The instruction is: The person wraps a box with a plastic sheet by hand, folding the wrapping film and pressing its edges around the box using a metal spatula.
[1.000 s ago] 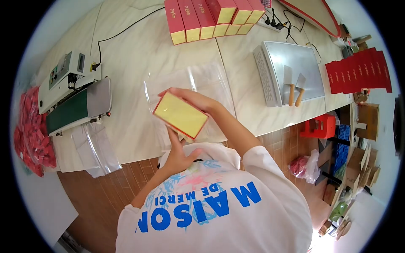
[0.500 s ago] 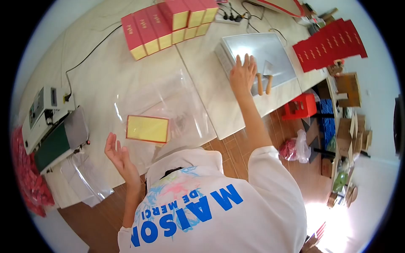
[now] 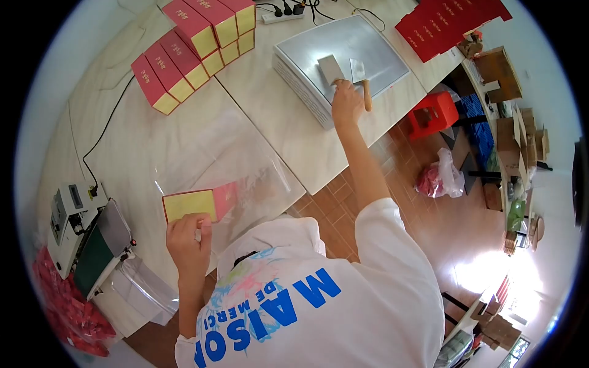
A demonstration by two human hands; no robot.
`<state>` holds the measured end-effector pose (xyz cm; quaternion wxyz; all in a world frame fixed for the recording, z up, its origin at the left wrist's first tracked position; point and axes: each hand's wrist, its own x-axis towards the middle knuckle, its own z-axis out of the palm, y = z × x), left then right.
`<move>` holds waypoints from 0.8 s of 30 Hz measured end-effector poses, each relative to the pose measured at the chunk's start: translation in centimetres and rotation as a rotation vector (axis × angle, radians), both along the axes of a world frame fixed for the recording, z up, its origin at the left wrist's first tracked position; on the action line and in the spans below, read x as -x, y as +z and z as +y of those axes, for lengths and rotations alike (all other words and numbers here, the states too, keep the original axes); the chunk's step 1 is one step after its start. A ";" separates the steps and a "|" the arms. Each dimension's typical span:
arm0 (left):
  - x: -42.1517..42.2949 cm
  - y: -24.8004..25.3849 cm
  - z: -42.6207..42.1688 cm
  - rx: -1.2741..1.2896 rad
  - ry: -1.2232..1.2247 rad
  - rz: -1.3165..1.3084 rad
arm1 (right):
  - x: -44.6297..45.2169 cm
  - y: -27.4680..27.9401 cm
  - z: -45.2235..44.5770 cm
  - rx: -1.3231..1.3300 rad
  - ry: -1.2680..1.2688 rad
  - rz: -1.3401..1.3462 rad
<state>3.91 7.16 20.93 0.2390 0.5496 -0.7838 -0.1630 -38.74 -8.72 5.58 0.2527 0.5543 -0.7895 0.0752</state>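
Observation:
My right hand (image 3: pixel 348 104) is closed round the wooden handle of one scraper, whose flat metal blade (image 3: pixel 331 69) points away over the grey panel. Beside it on the panel lies a second scraper (image 3: pixel 367 96), also wooden-handled. At the near edge of a yellow-and-red box (image 3: pixel 190 204), my left hand (image 3: pixel 189 242) has its fingers bent and pressed together on the box. The box's pink side shows on its right. Clear plastic film (image 3: pixel 257 165) spreads around and under the box. A small shiny spot shows at my left fingers; I cannot tell what it is.
Red-and-yellow boxes (image 3: pixel 178 64) stand stacked at the back. The grey panel (image 3: pixel 386 58) tops a thick block. Red printed pieces (image 3: pixel 442 24) lie beyond it. A machine (image 3: pixel 76 218) stands at left, its cable (image 3: pixel 107 119) crossing the table. A red stool (image 3: pixel 434 115) is on the floor.
My right hand went from lying spread on the panel to gripping a scraper's handle. My left hand went from open beside the box to closed at its edge. The view has shifted.

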 end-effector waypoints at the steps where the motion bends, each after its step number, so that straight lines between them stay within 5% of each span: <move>1: 0.2 0.0 0.1 -0.061 0.006 -0.022 | -1.6 1.5 0.6 0.058 0.039 -0.129; 12: 1.8 -1.8 -0.3 0.031 0.142 -0.114 | -12.6 12.8 9.2 0.124 0.740 -0.230; 20: 1.1 -2.4 -0.2 0.086 0.212 -0.135 | -13.3 15.2 12.5 0.046 0.907 -0.206; 24: 0.5 -3.2 -0.4 0.109 0.295 -0.145 | -13.3 15.7 13.4 -0.036 0.957 -0.552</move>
